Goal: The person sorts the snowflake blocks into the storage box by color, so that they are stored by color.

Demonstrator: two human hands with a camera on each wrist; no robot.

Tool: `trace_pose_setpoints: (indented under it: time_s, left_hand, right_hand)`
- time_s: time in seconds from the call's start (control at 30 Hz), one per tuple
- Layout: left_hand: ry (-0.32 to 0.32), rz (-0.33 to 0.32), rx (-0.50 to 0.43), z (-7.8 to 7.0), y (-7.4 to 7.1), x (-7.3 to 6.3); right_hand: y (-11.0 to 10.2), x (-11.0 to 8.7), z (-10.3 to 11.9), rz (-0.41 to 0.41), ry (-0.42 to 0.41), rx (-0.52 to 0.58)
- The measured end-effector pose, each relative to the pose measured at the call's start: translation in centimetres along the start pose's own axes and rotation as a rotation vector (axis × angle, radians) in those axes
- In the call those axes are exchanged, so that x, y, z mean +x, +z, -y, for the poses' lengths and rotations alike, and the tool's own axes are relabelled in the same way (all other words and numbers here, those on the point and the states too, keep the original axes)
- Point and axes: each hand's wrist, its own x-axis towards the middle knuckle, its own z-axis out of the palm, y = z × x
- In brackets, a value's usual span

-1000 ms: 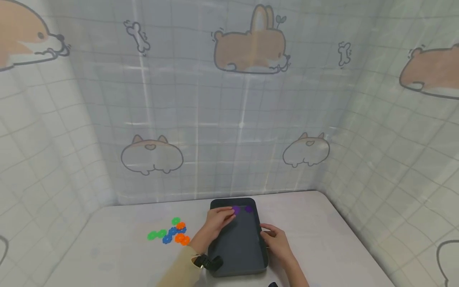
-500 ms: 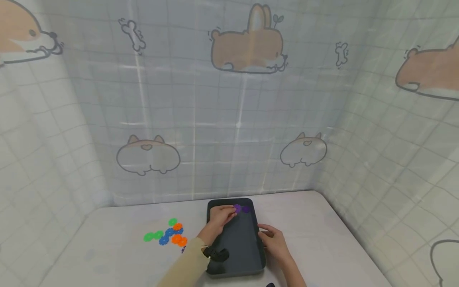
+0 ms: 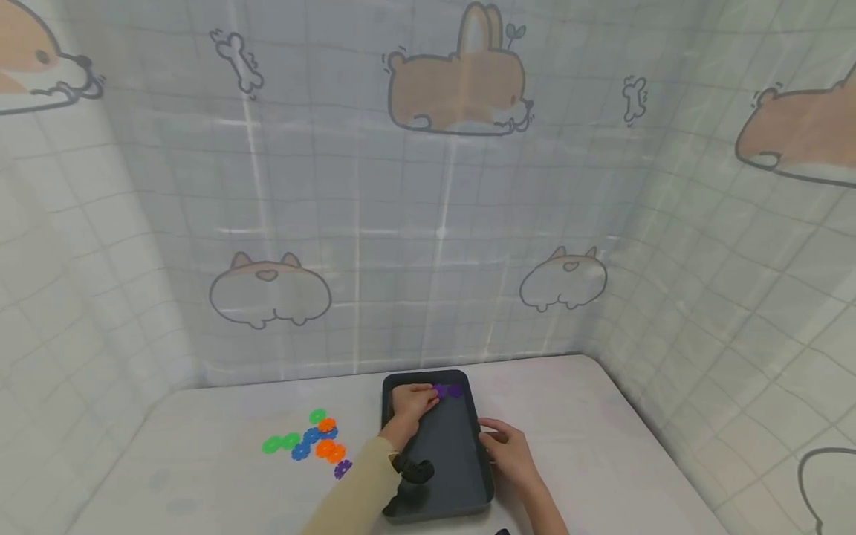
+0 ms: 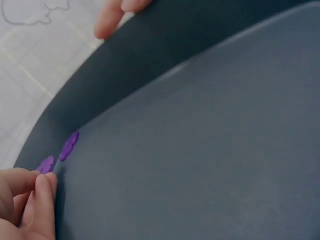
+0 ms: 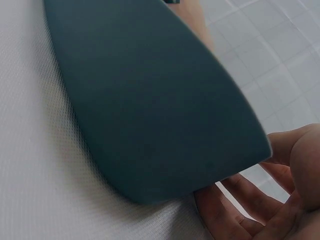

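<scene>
A dark grey tray (image 3: pixel 451 461) lies lengthwise on the table. My left hand (image 3: pixel 411 403) reaches over its far end and pinches a purple flower-shaped disc (image 4: pixel 46 164) between thumb and fingertips. A second purple disc (image 4: pixel 69 146) is right beside it, by the tray's far wall. On the tray's right side, my right hand (image 3: pixel 507 450) holds the edge. In the right wrist view, the fingers (image 5: pixel 220 212) of that hand lie low against the tray's outer wall, with another finger up at the rim.
Left of the tray, several loose discs lie on the white table (image 3: pixel 200 461): green discs (image 3: pixel 272 444), blue discs (image 3: pixel 311 435) and orange discs (image 3: pixel 325 448). One purple-and-white-looking disc (image 3: pixel 343 469) lies nearer, close to the left sleeve (image 3: pixel 357 490). A patterned curtain (image 3: pixel 401 223) encloses the table.
My left hand has shifted slightly with its purple disc, now beside the other at the tray's far end. A purple disc on the table has come out from behind the left forearm. The right hand stays put.
</scene>
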Motion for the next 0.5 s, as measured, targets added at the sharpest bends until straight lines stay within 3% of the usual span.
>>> trace_pose_setpoints:
  time_s: [0.17, 0.5]
  left_hand:
    - [0.048, -0.029, 0.085, 0.23, 0.3, 0.25]
    - [0.036, -0.043, 0.136, 0.39, 0.44, 0.35]
  right_hand:
    - [-0.03, -0.02, 0.0, 0.006, -0.005, 0.005]
    - [-0.03, -0.01, -0.17, 0.007, -0.005, 0.009]
